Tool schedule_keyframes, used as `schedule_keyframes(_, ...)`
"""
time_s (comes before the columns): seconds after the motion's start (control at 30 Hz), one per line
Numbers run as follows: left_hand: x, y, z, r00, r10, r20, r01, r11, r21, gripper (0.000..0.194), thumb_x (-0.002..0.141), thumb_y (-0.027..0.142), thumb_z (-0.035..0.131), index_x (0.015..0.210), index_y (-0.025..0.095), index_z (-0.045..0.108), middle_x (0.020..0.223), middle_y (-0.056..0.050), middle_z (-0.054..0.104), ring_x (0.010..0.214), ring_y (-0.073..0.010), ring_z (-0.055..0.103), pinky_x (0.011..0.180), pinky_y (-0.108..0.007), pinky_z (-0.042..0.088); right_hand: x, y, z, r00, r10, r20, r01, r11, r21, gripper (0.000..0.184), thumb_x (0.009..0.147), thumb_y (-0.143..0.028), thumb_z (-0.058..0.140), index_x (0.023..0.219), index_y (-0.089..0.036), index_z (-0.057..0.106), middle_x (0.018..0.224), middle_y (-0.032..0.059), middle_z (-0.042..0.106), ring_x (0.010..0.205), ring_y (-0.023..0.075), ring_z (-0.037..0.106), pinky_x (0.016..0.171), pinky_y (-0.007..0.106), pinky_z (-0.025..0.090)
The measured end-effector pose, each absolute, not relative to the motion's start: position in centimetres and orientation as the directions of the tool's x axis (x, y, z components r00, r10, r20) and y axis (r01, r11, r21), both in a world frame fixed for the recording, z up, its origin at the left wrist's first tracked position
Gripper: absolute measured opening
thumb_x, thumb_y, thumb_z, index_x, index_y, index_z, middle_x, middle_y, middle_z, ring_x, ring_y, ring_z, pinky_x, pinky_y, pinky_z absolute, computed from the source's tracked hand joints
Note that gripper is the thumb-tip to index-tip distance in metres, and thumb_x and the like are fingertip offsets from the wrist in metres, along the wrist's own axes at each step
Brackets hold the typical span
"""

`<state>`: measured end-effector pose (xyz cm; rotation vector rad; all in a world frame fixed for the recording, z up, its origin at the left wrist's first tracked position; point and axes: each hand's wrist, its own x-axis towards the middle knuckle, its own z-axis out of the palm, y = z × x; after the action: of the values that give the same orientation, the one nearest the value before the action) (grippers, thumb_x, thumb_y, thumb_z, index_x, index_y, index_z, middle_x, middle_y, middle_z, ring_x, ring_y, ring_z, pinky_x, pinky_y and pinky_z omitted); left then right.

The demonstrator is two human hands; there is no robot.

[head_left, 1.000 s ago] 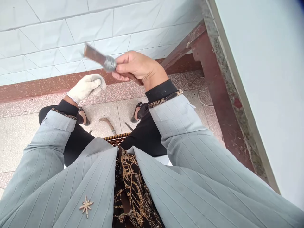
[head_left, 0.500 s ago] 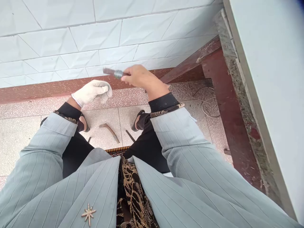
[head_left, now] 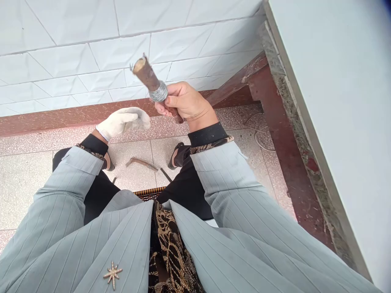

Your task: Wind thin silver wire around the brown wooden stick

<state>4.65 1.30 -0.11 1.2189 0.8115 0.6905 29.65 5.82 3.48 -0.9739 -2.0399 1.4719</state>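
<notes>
My bare right hand [head_left: 194, 106] is closed around a short wooden stick [head_left: 148, 76] in front of the tiled wall. A band of grey wire [head_left: 159, 92] is wound round the stick beside my thumb. The cut end points up and to the left, with wire tips sticking out there; the lower end shows below my fingers. To the left, my left hand [head_left: 122, 122] wears a white knitted glove. Its fingers stretch toward the stick, slightly curved and apart from it, and I see nothing in them.
A bent stick [head_left: 142, 163] lies on the tiled floor between my feet, near a dark bar [head_left: 165, 175]. On the right are a dark red wooden frame [head_left: 275, 122] and a loop of wire [head_left: 259, 138] on the floor. White tiles [head_left: 91, 61] cover the wall ahead.
The stick has turned from nearly level to tilted, its cut end swinging up toward my head. My left hand's fingers have straightened out. The bent stick on the floor lies at a different angle.
</notes>
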Motion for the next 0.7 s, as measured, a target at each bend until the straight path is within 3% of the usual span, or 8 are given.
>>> schedule_keyframes(0.1, 4.7, 1.1, -0.2, 0.575, 0.791, -0.207, -0.048, 0.285, 0.957, 0.032, 0.082, 0.029, 0.069, 0.11, 0.014, 0.077, 0.104, -0.012, 0.081, 0.097, -0.0248, 0.078, 0.091, -0.04, 0.062, 29.4, 5.9, 3.6, -0.546, 0.837, -0.016, 0.223, 0.128, -0.966, 0.033, 0.109, -0.046, 0.046, 0.109, -0.02, 0.067, 0.094, 0.0091, 0.069, 0.072, 0.0166, 0.06, 0.06, 0.029, 0.045)
schedule_keyframes(0.2, 4.3, 1.2, -0.9, 0.611, 0.769, -0.188, -0.018, 0.251, 0.968, 0.04, 0.075, 0.023, 0.076, 0.114, 0.016, 0.079, 0.107, -0.011, 0.082, 0.099, -0.0249, 0.077, 0.09, -0.038, 0.062, 29.3, 6.3, 3.2, -0.528, 0.849, -0.026, 0.161, 0.069, -0.985, 0.031, 0.104, -0.05, 0.058, 0.11, -0.022, 0.071, 0.092, 0.0093, 0.072, 0.07, 0.0183, 0.063, 0.057, 0.029, 0.049)
schedule_keyframes(0.3, 4.2, 1.4, -1.8, 0.671, 0.732, -0.115, -0.034, 0.185, 0.982, 0.041, 0.074, 0.03, 0.086, 0.113, 0.017, 0.081, 0.113, -0.012, 0.081, 0.104, -0.0253, 0.075, 0.094, -0.037, 0.06, 28.7, 6.4, 2.6, -0.511, 0.857, 0.066, -0.07, 0.035, -0.997, 0.036, 0.094, -0.059, 0.072, 0.101, -0.024, 0.073, 0.083, 0.007, 0.071, 0.058, 0.0157, 0.056, 0.048, 0.028, 0.047)
schedule_keyframes(0.4, 4.7, 1.2, -2.4, 0.7, 0.711, -0.068, -0.064, 0.158, 0.985, 0.049, 0.075, 0.04, 0.093, 0.117, 0.018, 0.081, 0.121, -0.014, 0.08, 0.11, -0.0266, 0.074, 0.098, -0.039, 0.059, 27.8, 6.4, 2.0, -0.458, 0.882, 0.108, -0.271, -0.023, -0.962, 0.038, 0.089, -0.059, 0.079, 0.094, -0.022, 0.073, 0.092, 0.0064, 0.076, 0.052, 0.0097, 0.048, 0.044, 0.023, 0.043)
schedule_keyframes(0.57, 5.3, 0.4, -2.5, 0.618, 0.786, -0.024, -0.104, 0.112, 0.988, 0.062, 0.081, 0.053, 0.091, 0.129, 0.018, 0.074, 0.113, -0.013, 0.078, 0.093, -0.023, 0.076, 0.088, -0.038, 0.061, 27.4, 6.8, 1.2, -0.399, 0.914, 0.08, -0.357, -0.075, -0.931, 0.041, 0.09, -0.062, 0.08, 0.097, -0.022, 0.071, 0.088, 0.0041, 0.075, 0.058, 0.0091, 0.055, 0.046, 0.019, 0.042)
schedule_keyframes(0.7, 5.0, 0.3, -2.2, 0.564, 0.825, -0.002, -0.079, 0.057, 0.995, 0.068, 0.077, 0.06, 0.092, 0.124, 0.015, 0.074, 0.098, -0.011, 0.077, 0.09, -0.0217, 0.076, 0.084, -0.036, 0.06, 27.4, 7.0, 0.8, -0.342, 0.937, 0.074, -0.362, -0.059, -0.93, 0.044, 0.091, -0.065, 0.078, 0.098, -0.022, 0.069, 0.084, 0.0027, 0.069, 0.062, 0.0098, 0.058, 0.047, 0.018, 0.042)
